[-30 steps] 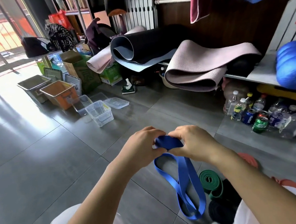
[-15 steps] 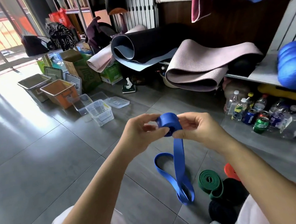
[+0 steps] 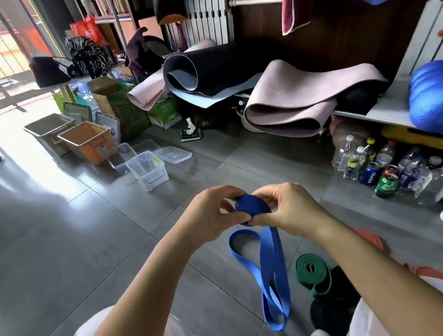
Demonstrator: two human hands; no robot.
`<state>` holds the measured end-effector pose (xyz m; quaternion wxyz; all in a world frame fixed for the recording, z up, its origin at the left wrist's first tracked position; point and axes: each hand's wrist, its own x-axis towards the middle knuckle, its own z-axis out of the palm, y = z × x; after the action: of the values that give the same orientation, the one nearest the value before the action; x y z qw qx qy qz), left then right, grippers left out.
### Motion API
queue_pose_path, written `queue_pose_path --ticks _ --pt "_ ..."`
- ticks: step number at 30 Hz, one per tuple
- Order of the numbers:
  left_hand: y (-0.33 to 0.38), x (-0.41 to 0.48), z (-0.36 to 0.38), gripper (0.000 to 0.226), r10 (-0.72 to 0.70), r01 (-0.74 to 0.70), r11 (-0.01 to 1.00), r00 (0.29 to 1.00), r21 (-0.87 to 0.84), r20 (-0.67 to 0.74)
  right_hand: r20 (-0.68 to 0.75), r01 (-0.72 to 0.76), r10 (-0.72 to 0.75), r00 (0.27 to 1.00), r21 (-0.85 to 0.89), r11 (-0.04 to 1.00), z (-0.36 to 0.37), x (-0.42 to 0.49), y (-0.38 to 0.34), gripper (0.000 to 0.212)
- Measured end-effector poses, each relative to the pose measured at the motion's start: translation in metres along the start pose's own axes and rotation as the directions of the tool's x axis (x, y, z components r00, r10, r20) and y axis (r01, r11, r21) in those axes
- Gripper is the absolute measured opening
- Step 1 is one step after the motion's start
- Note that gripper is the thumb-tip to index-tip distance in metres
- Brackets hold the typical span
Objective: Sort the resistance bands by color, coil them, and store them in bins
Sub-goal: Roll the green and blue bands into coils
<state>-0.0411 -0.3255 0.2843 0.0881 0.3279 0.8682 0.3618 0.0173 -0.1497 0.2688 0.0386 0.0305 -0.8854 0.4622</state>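
Floor (image 3: 60, 251): grey tile, carrying everything listed.

Mats: one black roll (image 3: 218, 65) and one pink roll (image 3: 303, 97), slumped on a low shelf along the floor's far edge.

Ball (image 3: 435, 95): blue, on the same shelf toward the far right corner.

Bins: one grey (image 3: 48, 127) and one orange (image 3: 88, 141), side by side at far left. Clear plastic bin (image 3: 147, 169) stands just in front of them, with more clear tubs and a loose lid beside it. All are well apart from the hands.

Bottles and cans (image 3: 377, 171): a crowded cluster along the right edge, below the shelf.

Blue band (image 3: 272, 271): partly coiled. The rolled end is held in the air at centre, and the loose loops hang down toward the near edge.

Left hand (image 3: 214, 214): thumb and curled fingers pinch the coil's left side.

Right hand (image 3: 289, 207): fingers curled over the coil's right side, gripping it.

Green band (image 3: 312, 267): coiled, on the floor just right of the hanging loops.

Black bands (image 3: 329, 312): a heap touching the green coil on its near side, partly hidden by the right forearm.

Red band (image 3: 370, 237): behind the right forearm, mostly hidden.
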Motion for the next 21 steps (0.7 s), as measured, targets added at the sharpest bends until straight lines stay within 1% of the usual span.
queue_pose_path --ticks 2,3,5,7,10,12,14,15,16,17,18,19,20,21 --pt "0.000 -0.001 -0.001 0.028 -0.004 0.004 1.000 1.000 -0.015 -0.002 -0.011 -0.003 0.003 1.000 0.010 1.000 0.000 0.000 0.000 0.034" --pt "0.001 -0.001 -0.001 0.028 -0.003 0.002 0.998 1.000 -0.059 -0.020 -0.025 -0.009 0.011 1.000 0.051 0.999 -0.001 0.000 0.000 0.037" --pt "0.004 0.000 -0.002 0.029 -0.021 0.000 0.969 0.996 -0.248 -0.082 -0.050 -0.018 0.027 0.998 0.185 0.983 -0.006 0.001 0.001 0.041" --pt "0.006 0.000 -0.002 0.030 -0.052 -0.021 0.893 0.987 -0.450 -0.151 -0.067 0.003 0.017 0.998 0.286 0.958 -0.010 0.002 0.001 0.041" --pt "0.006 0.000 -0.001 0.029 -0.072 -0.076 0.730 0.980 -0.680 -0.187 -0.109 0.067 -0.021 0.994 0.436 0.898 -0.012 0.002 -0.001 0.041" --pt "0.006 -0.001 0.002 0.027 -0.059 -0.094 0.573 0.986 -0.814 -0.156 -0.136 0.096 -0.032 0.990 0.493 0.865 -0.010 0.004 -0.002 0.042" --pt "0.008 -0.001 0.006 0.029 -0.073 -0.061 0.398 0.993 -0.915 -0.098 -0.163 0.114 -0.030 0.986 0.535 0.837 -0.007 0.004 -0.003 0.041" --pt "0.009 -0.001 0.008 0.031 -0.078 -0.042 0.325 0.994 -0.945 -0.072 -0.175 0.122 -0.029 0.984 0.545 0.830 -0.007 0.005 -0.003 0.041" --pt "0.009 -0.001 0.010 0.031 -0.087 -0.019 0.278 0.995 -0.960 -0.045 -0.180 0.126 -0.033 0.983 0.539 0.833 -0.008 0.005 -0.003 0.041" --pt "0.011 -0.001 0.012 0.031 -0.100 0.008 0.283 0.995 -0.959 -0.021 -0.175 0.126 -0.040 0.984 0.516 0.847 -0.009 0.004 -0.002 0.040" --pt "0.012 -0.001 0.012 0.032 -0.117 0.028 0.363 0.993 -0.932 -0.016 -0.163 0.117 -0.043 0.986 0.476 0.872 -0.012 0.004 -0.001 0.040" --pt "0.013 -0.001 0.012 0.036 -0.129 0.032 0.532 0.991 -0.846 -0.043 -0.148 0.095 -0.037 0.988 0.410 0.907 -0.013 0.003 0.000 0.039" --pt "0.011 -0.001 0.010 0.042 -0.114 0.018 0.746 0.988 -0.666 -0.101 -0.131 0.063 -0.022 0.991 0.315 0.947 -0.014 0.003 0.001 0.037" --pt "0.008 -0.002 0.010 0.048 -0.055 -0.012 0.914 0.987 -0.405 -0.153 -0.112 0.034 -0.011 0.994 0.202 0.979 -0.013 0.002 0.003 0.033"
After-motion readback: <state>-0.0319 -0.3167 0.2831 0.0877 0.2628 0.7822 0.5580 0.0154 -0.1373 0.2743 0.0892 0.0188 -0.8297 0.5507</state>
